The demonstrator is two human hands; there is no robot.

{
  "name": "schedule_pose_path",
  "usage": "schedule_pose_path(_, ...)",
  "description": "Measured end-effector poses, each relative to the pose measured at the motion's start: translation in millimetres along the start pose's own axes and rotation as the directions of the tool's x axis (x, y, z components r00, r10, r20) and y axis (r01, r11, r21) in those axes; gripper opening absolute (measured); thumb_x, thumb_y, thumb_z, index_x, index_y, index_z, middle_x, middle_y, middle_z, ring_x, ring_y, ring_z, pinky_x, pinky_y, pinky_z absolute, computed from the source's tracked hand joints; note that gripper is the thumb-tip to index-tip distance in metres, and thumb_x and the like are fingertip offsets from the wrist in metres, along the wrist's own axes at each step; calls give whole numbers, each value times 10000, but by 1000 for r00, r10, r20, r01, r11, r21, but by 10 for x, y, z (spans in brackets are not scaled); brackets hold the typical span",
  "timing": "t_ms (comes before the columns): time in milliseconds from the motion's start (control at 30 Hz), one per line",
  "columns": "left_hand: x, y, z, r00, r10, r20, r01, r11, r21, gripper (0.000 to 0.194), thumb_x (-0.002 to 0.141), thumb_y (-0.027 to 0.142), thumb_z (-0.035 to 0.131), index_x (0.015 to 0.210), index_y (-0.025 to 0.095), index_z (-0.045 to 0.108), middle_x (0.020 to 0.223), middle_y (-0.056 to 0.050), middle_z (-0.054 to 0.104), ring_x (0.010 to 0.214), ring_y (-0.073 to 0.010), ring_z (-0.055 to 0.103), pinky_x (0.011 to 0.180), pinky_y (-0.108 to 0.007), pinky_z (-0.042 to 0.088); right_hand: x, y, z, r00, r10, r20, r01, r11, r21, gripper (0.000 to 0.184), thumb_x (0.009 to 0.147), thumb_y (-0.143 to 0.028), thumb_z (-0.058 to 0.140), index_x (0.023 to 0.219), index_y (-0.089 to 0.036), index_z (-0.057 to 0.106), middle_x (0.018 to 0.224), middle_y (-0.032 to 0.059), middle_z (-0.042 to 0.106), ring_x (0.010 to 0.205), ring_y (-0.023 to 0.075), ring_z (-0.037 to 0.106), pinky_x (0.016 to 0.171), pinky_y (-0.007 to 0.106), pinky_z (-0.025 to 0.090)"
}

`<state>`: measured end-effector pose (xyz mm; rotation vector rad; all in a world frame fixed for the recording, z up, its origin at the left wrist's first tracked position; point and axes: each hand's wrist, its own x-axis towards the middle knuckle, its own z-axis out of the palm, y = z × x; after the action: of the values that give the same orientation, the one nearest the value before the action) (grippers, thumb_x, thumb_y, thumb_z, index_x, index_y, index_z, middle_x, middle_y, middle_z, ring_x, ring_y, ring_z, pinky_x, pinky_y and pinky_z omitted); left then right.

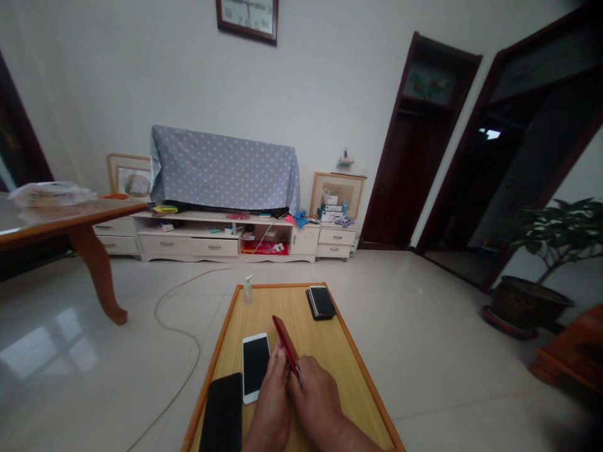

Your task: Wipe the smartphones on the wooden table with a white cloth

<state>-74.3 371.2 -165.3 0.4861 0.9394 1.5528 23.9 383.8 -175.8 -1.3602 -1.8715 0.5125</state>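
Two hands (301,392) hold one red phone (285,342)

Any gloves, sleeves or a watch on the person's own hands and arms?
Both the left hand and the right hand are bare, with no gloves. The right forearm is bare to the frame edge, with no sleeve showing; no watch or ring can be made out.

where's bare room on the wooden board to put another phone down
The best spot is the bare wood of the board between the pump bottle and the stacked black phones. Another patch lies between the right hand and the board's right edge. The near left is crowded: the black phone, white phone, left hand and red phone.
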Motion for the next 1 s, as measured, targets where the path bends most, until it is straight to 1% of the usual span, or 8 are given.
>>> schedule_pose_path(100,-100,-33,26,995,-60,77,65,996,-67,555,882,509,654,1356,233,576,1432,-110,599,1364,-248,528,1154,-386,417,-78,28,-126,997,52,-57,-49,998,50,120,876,-255,585,772,-238,641,774,35,664,706,192,581,638,279,343)
schedule_pose_path(200,-179,-109,-17,998,-61,6,60,997,52,576,853,476,685,1353,222,551,1370,-125,631,1272,-251,596,1066,-392,474,-172,79,-240,970,230,-76,-190,916,352,213,860,-348,615,694,-218,589,676,6,611,643,170,545,597,261,353)
schedule_pose_path(300,-272,-216,-71,992,-6,-128,34,976,217,546,771,380,736,1256,178,589,1238,-124,682,1150,-241,644,956,-352,512,-353,110,-290,891,454,12,-328,625,709,310,816,-478,666,698,-204,582,617,-19,562,568,145,495,544,251,356)
schedule_pose_path(367,-358,-284,-91,994,-40,-103,66,963,260,488,752,368,716,1189,173,617,1143,-107,712,1025,-229,675,855,-337,531,-500,122,-290,835,543,84,-360,425,831,344,754,-505,729,706,-198,582,607,-22,563,548,137,493,532,248,366)
schedule_pose_path(500,-523,-358,-118,993,-116,-25,118,943,313,483,751,397,673,1179,178,633,1042,-77,732,811,-181,674,716,-300,499,-744,146,-287,784,596,171,-382,247,891,361,648,-478,817,704,-184,615,628,-6,600,577,142,535,555,247,401)
schedule_pose_path(633,-599,-328,-174,995,-88,-35,95,949,300,598,730,393,680,1281,176,596,1182,-99,708,936,-189,670,763,-291,488,-876,201,-329,802,536,264,-437,227,870,341,648,-458,822,709,-168,655,640,3,620,582,137,533,552,243,384)
schedule_pose_path(733,-615,-278,-212,996,-71,-47,85,904,419,606,758,402,629,1318,174,585,1235,-98,694,997,-195,657,749,-278,479,-913,279,-353,794,530,296,-491,273,828,333,659,-455,806,741,-153,692,654,15,641,589,146,544,557,249,383)
schedule_pose_path(1000,-582,-248,-233,998,-52,-21,54,798,600,591,754,447,593,1256,142,660,1132,-90,735,894,-191,674,661,-256,475,-870,441,-439,748,641,174,-493,359,792,318,667,-462,774,746,-189,631,623,-32,574,574,140,522,538,250,381)
